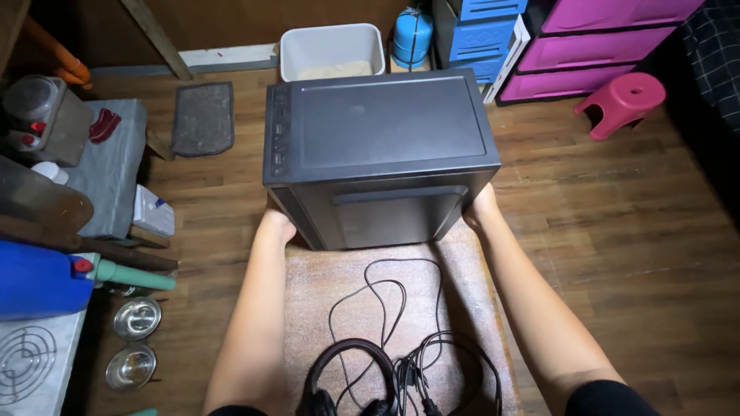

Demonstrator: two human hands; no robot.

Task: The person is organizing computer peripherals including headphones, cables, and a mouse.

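It was a lived-in home room: wood floor (pixel 617 231), pink drawers (pixel 586 46) and blue drawers (pixel 482 31), a pink stool (pixel 620 100), steel bowls (pixel 137 317) and a doormat (pixel 203 117).

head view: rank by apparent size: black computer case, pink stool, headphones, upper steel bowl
1. black computer case, clearly largest, held between left hand and right hand.
2. headphones, partly cut off and nearest the camera, so unsure against
3. pink stool.
4. upper steel bowl.

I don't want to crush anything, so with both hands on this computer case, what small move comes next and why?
Probably ease the computer case away from the cables. The left hand and right hand grip its lower sides, and cables and headphones lie just in front of it.
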